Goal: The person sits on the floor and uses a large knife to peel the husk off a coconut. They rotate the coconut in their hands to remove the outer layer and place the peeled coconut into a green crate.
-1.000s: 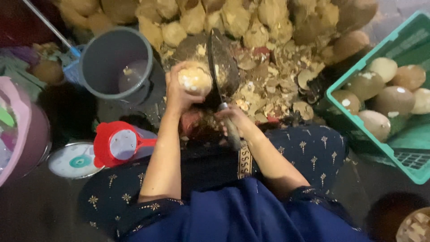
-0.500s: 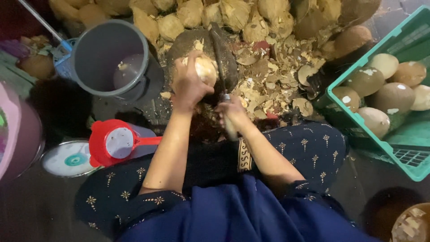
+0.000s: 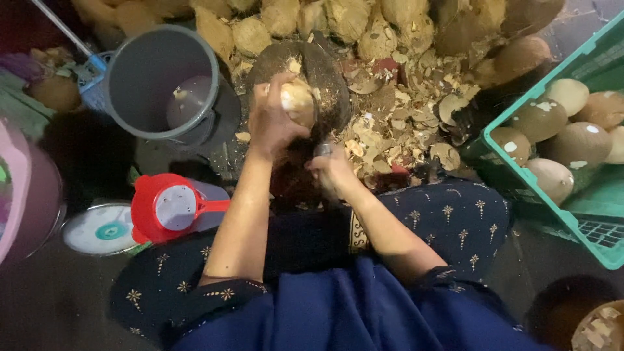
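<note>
So a pale, mostly peeled coconut [image 3: 298,103] is gripped in the left hand [image 3: 273,120], fingers curled round its near side, and it's pressed against a dark rounded block [image 3: 322,71] just beyond the knuckles. The right hand [image 3: 331,170] is closed round what looks like a knife handle [image 3: 323,150], right under the coconut; the blade is mostly hidden, so its angle can't really be told.

For this step to go well, the coconut should be kept braced hard on the block and turned a little after each cut, with left fingers kept clear of the edge. Short shallow strokes are probably best, so only brown skin gets shaved off.

Scraps of shell [image 3: 390,123] are piled just right of the hands. A green crate [image 3: 588,231] of peeled coconuts sits further right, a grey bucket [image 3: 159,81] to the left, and a red scoop [image 3: 170,207] nearer in by the left forearm.
</note>
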